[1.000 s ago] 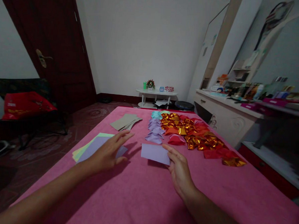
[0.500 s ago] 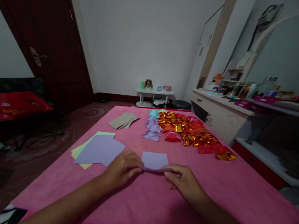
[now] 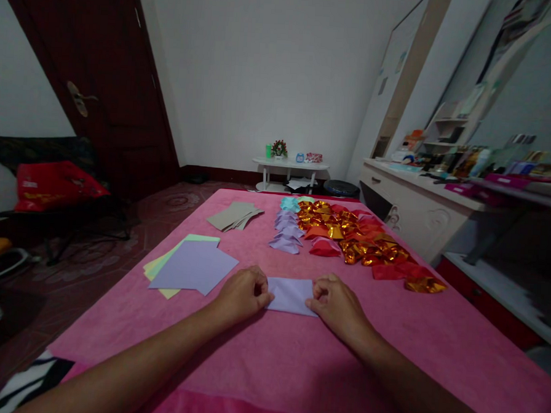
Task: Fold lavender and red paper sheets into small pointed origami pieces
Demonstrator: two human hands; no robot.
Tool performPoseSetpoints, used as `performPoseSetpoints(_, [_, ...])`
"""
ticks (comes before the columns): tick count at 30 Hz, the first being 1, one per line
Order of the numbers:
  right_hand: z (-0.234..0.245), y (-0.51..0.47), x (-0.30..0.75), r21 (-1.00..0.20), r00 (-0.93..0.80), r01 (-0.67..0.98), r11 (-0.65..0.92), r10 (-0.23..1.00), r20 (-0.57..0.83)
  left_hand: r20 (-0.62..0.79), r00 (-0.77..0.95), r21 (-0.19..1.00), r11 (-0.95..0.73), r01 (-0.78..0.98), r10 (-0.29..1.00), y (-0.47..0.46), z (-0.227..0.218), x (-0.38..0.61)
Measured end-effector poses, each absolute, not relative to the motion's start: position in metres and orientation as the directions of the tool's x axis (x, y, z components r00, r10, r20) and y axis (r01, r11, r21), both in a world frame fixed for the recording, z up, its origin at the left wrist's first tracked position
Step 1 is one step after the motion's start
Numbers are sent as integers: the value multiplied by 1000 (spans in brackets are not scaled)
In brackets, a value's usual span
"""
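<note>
A sheet of purple paper (image 3: 290,295), folded into a wide rectangle, lies on the pink tablecloth (image 3: 267,360) between my hands. At its left edge, my left hand (image 3: 244,293) pinches the paper with thumb and fingers. My right hand (image 3: 337,302) is closed on the right edge in the same way. Loose purple sheets (image 3: 187,266) lie left of my left hand, fanned over green and yellow ones. Beyond the folded paper stands a row of folded purple pieces (image 3: 287,237), beside many shiny gold (image 3: 354,250) and red folded pieces (image 3: 326,247).
A stack of grey-brown paper (image 3: 233,216) lies at the table's far left. A small white table (image 3: 290,163) stands by the wall. To the right is a dresser (image 3: 410,192) crowded with bottles, and to the left a red bag (image 3: 59,186) on a chair.
The paper's near edge, raised as a curved strip between my hands, now lies folded flat. Both hands stay at its ends. The view has shifted slightly.
</note>
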State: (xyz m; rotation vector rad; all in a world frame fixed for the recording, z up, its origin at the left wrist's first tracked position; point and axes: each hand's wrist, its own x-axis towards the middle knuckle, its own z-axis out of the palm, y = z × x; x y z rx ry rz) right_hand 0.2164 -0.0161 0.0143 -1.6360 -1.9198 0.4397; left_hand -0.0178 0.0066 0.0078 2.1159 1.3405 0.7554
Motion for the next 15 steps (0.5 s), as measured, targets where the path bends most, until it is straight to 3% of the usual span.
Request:
performPoseSetpoints(4, [13, -14, 215, -590, -53, 790, 167, 977, 205, 191, 326, 730, -356, 583, 926, 9, 4, -18])
performPoseSetpoints(6, [10, -11, 215, -673, -38, 725, 146, 984, 172, 194, 317, 775, -343, 530, 928, 7, 4, -18])
performPoseSetpoints(10, [5, -1, 212, -937, -79, 342, 73, 996, 49, 181, 388, 897, -314, 312, 904, 5, 8, -16])
performPoseSetpoints(12, [8, 8, 209, -984, -71, 162, 72, 996, 61, 137, 364, 967, -204, 153, 921, 12, 13, -14])
performPoseSetpoints(15, [20, 26, 204, -979, 30, 60, 195, 980, 197, 85, 237, 996, -83, -19, 968, 33, 23, -9])
